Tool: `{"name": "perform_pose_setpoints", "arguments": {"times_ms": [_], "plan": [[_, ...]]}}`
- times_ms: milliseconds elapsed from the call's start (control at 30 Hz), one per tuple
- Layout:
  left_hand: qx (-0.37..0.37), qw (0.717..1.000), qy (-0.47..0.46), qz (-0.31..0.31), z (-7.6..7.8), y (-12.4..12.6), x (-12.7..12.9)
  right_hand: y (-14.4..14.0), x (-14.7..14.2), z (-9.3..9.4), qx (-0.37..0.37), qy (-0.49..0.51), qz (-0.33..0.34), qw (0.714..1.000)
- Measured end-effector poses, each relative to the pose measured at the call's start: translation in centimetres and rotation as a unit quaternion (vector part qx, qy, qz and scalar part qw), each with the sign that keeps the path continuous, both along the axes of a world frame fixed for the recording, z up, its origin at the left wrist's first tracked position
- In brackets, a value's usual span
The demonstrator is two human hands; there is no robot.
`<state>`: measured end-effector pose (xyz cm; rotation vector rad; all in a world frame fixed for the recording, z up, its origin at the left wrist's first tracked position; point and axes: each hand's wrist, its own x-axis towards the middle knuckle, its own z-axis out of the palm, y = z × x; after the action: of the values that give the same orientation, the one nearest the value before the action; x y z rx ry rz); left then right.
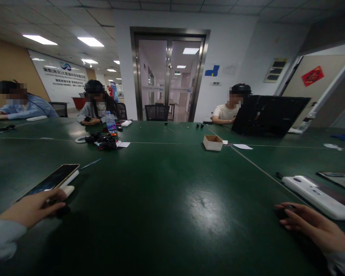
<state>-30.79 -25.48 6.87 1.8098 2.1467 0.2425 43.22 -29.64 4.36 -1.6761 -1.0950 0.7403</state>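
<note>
At the lower left, my left hand (36,207) is closed, thumb and fingers pinching a small black object (63,211) just above the green table (161,199). Its kind is too dark to make out. Right beside that hand lie a phone (53,178) with a dark screen, propped on something white, and a small pale rounded item (68,190). On the far right, my right hand (316,228) is closed around another small dark object (284,210), partly covered by the fingers. A long white device (319,195) lies just beyond it.
An open small box (213,143) stands mid-table near a seam. Black gear (103,141), a water bottle (110,122) and a white ring (81,140) sit at the left back. A large black monitor (270,115) rises at right. Several people sit around the table.
</note>
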Motion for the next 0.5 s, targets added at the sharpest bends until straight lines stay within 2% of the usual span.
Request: {"name": "perform_pose_setpoints", "arguments": {"times_ms": [167, 300, 500], "plan": [[0.031, 0.996, 0.008, -0.087, 1.3, 3.3, 4.7, 0.1, 0.9, 0.3, -0.021, -0.051, -0.052, 0.997], [0.041, 0.987, 0.008, -0.158, 1.4, 6.2, 7.9, 0.2, 0.8, 0.8, -0.037, -0.049, -0.052, 0.997], [0.047, 0.982, -0.002, -0.180, 0.7, 9.2, 10.7, 0.4, 0.8, 0.1, -0.033, -0.046, -0.084, 0.995]]}}
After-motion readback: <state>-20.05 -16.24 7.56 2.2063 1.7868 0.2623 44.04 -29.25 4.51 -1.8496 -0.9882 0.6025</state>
